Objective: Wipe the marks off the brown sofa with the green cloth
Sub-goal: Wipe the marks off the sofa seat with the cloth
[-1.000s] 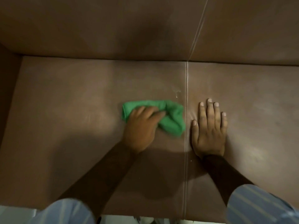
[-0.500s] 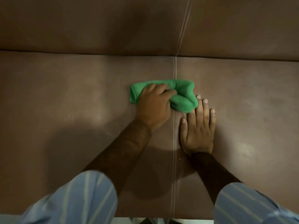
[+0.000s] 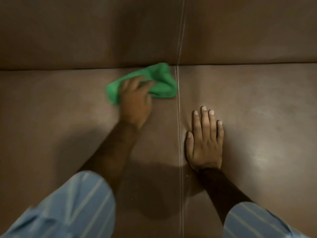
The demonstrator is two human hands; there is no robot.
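The brown sofa [image 3: 60, 117] fills the view, seat below and backrest above. My left hand [image 3: 135, 102] presses a crumpled green cloth [image 3: 161, 81] onto the seat, far back where the seat meets the backrest, just left of the pale seam. Its fingers are curled over the cloth, which bunches out to the right and left of the hand. My right hand [image 3: 205, 140] lies flat on the right seat cushion, palm down, fingers straight and together, holding nothing. No marks show clearly on the leather near the cloth.
A thin pale seam [image 3: 179, 126] runs from the seat front up the backrest [image 3: 85, 31] between the two cushions. A dark crease [image 3: 240, 63] separates seat and backrest. My blue striped sleeves [image 3: 72, 206] fill the bottom corners.
My left hand has pushed the green cloth away from me, up to the crease at the backrest and back to the left of the seam. My right hand stays flat in place.
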